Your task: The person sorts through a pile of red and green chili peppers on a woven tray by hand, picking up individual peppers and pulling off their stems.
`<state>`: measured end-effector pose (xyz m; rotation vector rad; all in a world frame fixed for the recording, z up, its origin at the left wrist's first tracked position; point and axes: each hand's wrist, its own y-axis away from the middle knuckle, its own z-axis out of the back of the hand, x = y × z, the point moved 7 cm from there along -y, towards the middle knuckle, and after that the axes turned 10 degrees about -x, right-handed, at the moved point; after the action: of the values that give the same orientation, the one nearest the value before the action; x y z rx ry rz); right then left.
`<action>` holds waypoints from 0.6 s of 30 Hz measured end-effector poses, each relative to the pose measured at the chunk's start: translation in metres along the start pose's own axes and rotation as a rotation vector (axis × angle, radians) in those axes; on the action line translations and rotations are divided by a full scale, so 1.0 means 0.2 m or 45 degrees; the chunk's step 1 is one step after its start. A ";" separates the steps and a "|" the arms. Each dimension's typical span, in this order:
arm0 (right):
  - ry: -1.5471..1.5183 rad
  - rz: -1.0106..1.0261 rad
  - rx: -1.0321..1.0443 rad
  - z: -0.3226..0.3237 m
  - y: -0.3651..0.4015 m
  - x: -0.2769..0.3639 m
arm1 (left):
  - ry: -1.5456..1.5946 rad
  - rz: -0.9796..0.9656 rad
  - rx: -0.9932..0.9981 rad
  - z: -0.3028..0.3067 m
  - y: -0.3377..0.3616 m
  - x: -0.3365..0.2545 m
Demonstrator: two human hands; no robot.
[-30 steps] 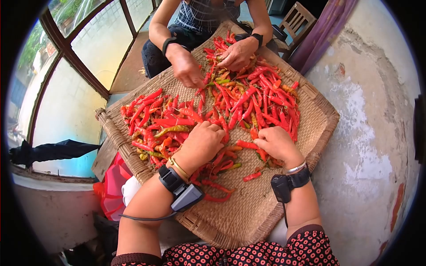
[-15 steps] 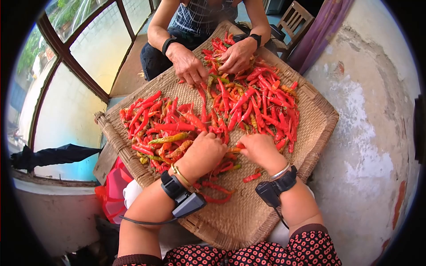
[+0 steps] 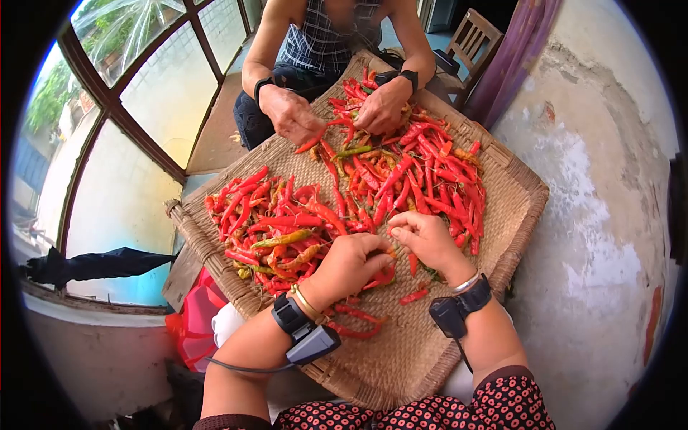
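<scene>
A woven tray [image 3: 408, 351] heaped with red chili peppers [image 3: 444, 179] lies before me. My left hand [image 3: 351, 264] is over the near part of the left heap, thumb and fingers pinched together, with an orange-red chili tip showing at the fingertips. Just to its right, my right hand [image 3: 428, 240] has its fingers curled in, a bit of red showing at their tips. An orange-red chili pepper [image 3: 413, 264] points down right beneath the right fingers. A short red chili pepper [image 3: 413, 297] lies on the weave below that hand.
Across the tray a person's hand [image 3: 292, 116] holds a red chili, and their other hand [image 3: 383, 107] rests at the far heap. A black umbrella [image 3: 107, 264] lies along the window at left. A wooden chair [image 3: 473, 43] and a rough wall [image 3: 588, 215] stand at right.
My hands have drawn slightly down and apart; a chili now shows under my right fingers. The other person's hand on the left has lifted a red chili off the heap.
</scene>
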<state>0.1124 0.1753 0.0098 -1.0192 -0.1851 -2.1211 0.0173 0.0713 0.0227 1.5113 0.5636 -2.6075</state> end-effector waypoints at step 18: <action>-0.771 -0.278 -0.143 0.06 -0.05 -0.02 | 0.099 0.369 -0.006 -0.01 0.02 0.17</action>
<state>0.1155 0.1896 0.0162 -1.7584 -0.4924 -1.9638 0.0038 0.0723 -0.0079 1.5658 0.3261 -2.3371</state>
